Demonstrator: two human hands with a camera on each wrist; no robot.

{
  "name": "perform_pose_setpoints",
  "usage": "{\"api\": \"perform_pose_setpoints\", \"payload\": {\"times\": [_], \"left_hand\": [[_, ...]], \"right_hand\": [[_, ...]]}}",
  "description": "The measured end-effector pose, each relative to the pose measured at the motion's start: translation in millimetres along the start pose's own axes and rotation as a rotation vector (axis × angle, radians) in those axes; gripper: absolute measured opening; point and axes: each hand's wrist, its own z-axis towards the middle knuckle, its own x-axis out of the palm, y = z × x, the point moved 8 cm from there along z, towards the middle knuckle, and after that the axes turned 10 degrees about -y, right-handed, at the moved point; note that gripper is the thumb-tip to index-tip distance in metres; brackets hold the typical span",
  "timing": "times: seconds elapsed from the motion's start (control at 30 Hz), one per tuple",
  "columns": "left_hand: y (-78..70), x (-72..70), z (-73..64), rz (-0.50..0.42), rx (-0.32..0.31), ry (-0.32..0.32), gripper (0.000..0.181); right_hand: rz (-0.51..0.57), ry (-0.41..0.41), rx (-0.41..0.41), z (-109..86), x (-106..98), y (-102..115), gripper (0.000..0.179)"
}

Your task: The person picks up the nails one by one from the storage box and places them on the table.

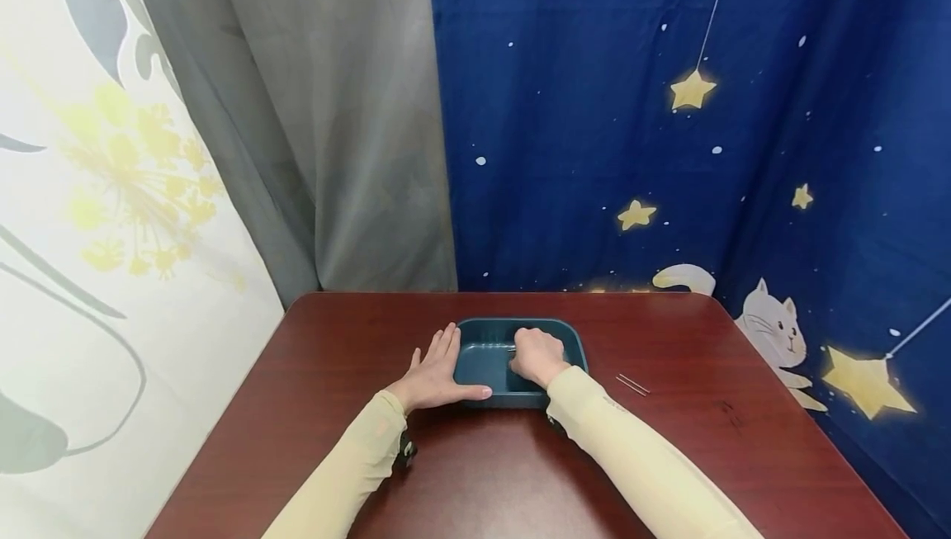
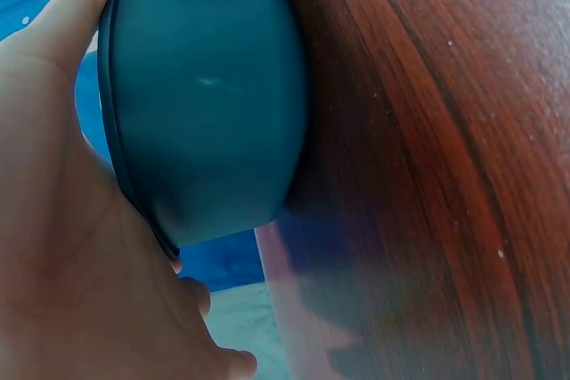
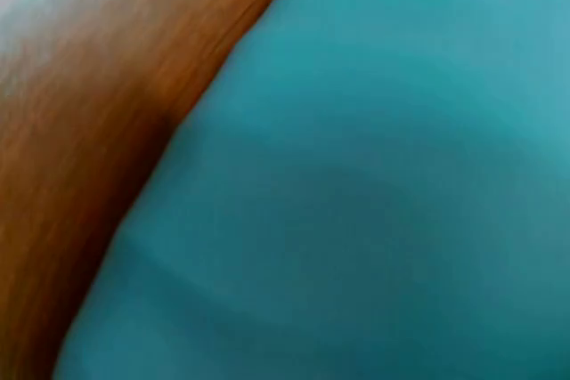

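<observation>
A dark teal rectangular tray [image 1: 486, 399] with rounded corners sits on the table. My left hand [image 1: 433, 375] lies along its left end with fingers straight and spread, the thumb reaching over the front rim. In the left wrist view the palm and thumb rest against the rim of the tray [image 2: 209, 86]. My right hand [image 1: 538, 355] is inside the right half of the tray, its fingers curled. A thin, shiny metal piece [image 1: 511, 349] shows at its fingertips; the rest is hidden by the hand. The right wrist view holds only the blurred tray wall [image 3: 356, 193].
Two thin metal sticks [image 1: 632, 385] lie side by side on the reddish-brown table [image 1: 490, 473], right of the tray. Behind the table hang a grey curtain [image 1: 371, 126] and a blue star-patterned curtain [image 1: 579, 126].
</observation>
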Motion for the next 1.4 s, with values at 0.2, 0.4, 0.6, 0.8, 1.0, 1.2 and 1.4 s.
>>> {"api": "perform_pose_setpoints", "payload": {"times": [0.2, 0.4, 0.6, 0.8, 1.0, 1.2, 1.4], "left_hand": [[-1.3, -0.7, -1.1, 0.001, 0.005, -0.007, 0.127], [1.1, 0.7, -0.4, 0.011, -0.002, -0.001, 0.128], [4.1, 1.6, 0.0, 0.007, -0.005, 0.002, 0.128], [3.0, 1.0, 0.5, 0.001, -0.004, 0.009, 0.128], [2.6, 0.1, 1.7, 0.009, 0.002, 0.002, 0.127], [2.3, -1.3, 1.6, 0.017, 0.005, -0.007, 0.127], [0.5, -1.0, 1.9, -0.014, 0.009, -0.012, 0.127]], "right_hand": [[-0.028, -0.015, -0.048, -7.0, -4.1, 4.5, 0.012], [-0.019, 0.003, -0.137, -10.7, -5.8, 7.2, 0.016], [-0.015, 0.002, -0.235, -16.4, -10.8, 14.4, 0.025], [-0.020, -0.073, -0.325, -21.6, -21.7, 20.0, 0.027], [-0.039, -0.169, -0.448, -28.3, -35.3, 22.7, 0.022], [-0.013, -0.212, -0.515, -36.6, -48.1, 21.8, 0.022], [-0.027, -0.277, -0.554, -43.1, -58.7, 16.2, 0.024]]}}
